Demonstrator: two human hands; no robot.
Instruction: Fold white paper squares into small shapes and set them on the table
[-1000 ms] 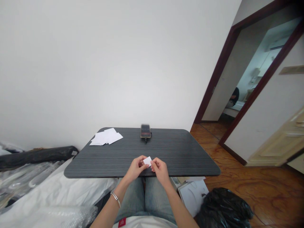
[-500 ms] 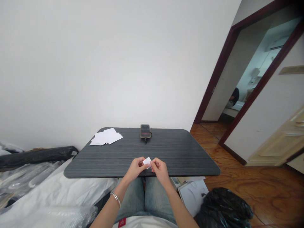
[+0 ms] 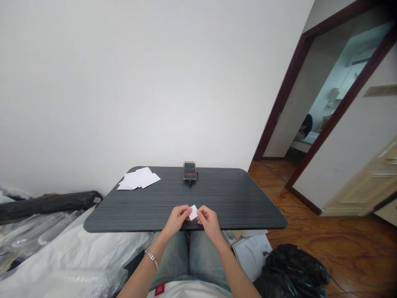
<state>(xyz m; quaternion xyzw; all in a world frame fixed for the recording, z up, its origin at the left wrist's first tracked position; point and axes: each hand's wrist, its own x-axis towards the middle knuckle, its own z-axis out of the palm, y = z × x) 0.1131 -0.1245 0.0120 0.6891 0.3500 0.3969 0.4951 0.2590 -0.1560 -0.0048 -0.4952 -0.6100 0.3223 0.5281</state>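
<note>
Left hand: thumb drawn back to edge of paper | paper at lower centre of frame | it and right hand pinch opposite sides | likely light, thin, easily creased; best gripped at edges

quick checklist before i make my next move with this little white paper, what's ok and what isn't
1. Left hand holding the small white paper by one side: ok.
2. Right hand on the paper's opposite side: ok.
3. Creases lined up on the small paper: cannot tell, too small to see.
4. White sheets apart from both hands, at the table's far left: ok.
5. Those sheets neatly squared: not ok, they overlap at uneven angles.
6. Phone-like device away from the hands, near the far edge: ok.
</note>
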